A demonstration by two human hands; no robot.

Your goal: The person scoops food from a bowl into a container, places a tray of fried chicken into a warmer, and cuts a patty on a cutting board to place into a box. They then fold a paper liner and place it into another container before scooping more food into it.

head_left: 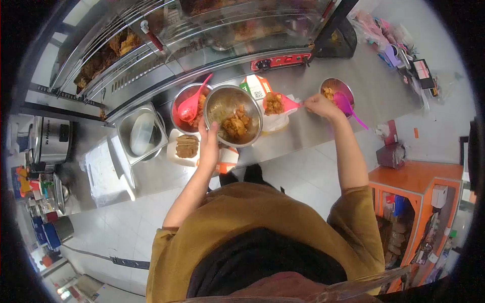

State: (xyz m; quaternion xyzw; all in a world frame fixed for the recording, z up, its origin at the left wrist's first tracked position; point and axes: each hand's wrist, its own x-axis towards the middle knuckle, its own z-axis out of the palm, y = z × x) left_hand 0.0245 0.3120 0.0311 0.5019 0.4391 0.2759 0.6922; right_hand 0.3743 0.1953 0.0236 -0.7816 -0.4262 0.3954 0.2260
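My left hand (209,144) is closed on the rim of a steel mixing bowl (214,98), tilted toward me, with browned food pieces (237,125) in it. My right hand (321,107) pinches the handle of a pink serving spoon (290,104). That spoon carries a heap of chunky brown food (274,104) above a white paper wrapper (277,122), beside a printed takeaway box (256,87). Behind the tilted bowl stands another steel bowl (177,96) with a red spoon (189,107) in it. An open box (174,157) with sliced brown food (187,146) lies below my left hand.
A steel bowl (348,86) with a magenta spoon (344,103) stands right of my right hand. To the left are a rectangular steel pan (125,135) and a white cutting board (98,169). A glass-fronted warming cabinet (202,40) runs along the back of the steel counter (308,131).
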